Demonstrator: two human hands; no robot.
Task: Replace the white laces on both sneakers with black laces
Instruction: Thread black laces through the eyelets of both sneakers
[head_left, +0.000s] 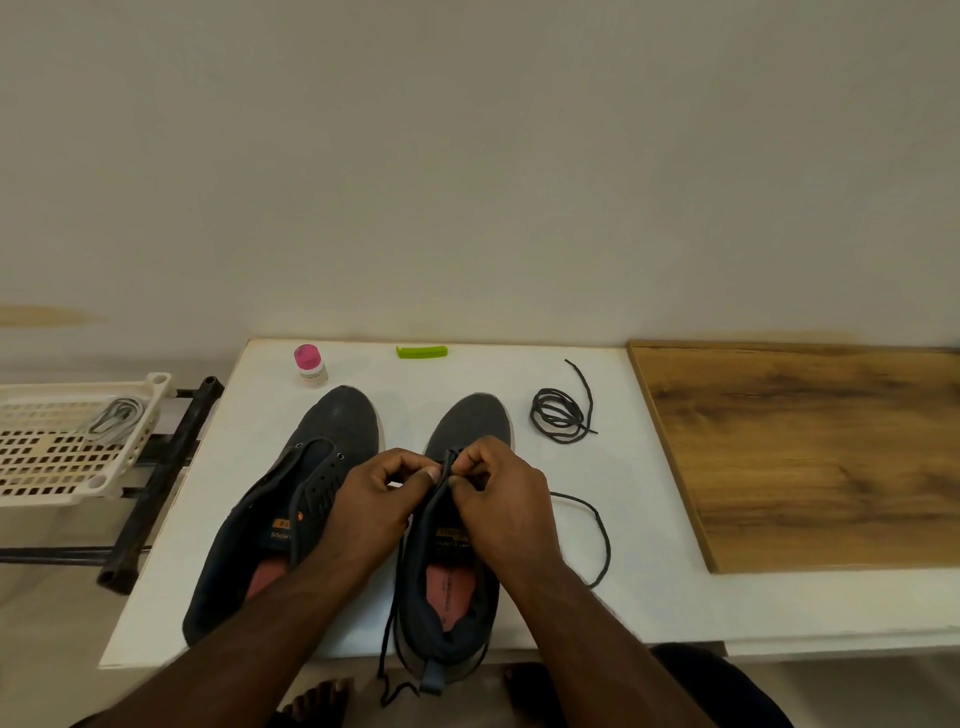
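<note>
The left hand (382, 499) and the right hand (501, 496) meet over the eyelet area of the right sneaker (457, 525), fingers curled, each pinching the black lace (597, 525) where it enters the shoe. One end of that lace loops out to the right across the white table (649, 587); the other end hangs off the near edge by the heel. The right sneaker's heel juts over that near edge. Just left of it lies the left sneaker (291, 499), toe pointing far, with no lace in its eyelets. Far right of the shoes a second black lace (561, 415) sits coiled on the table. At the far edge stand a small bottle with a pink cap (310, 366) and a green clip (422, 352). A wooden board (821, 447) covers the table's right part. Off to the left, a cream plastic basket (67, 457) holds the white laces (115, 418).
</note>
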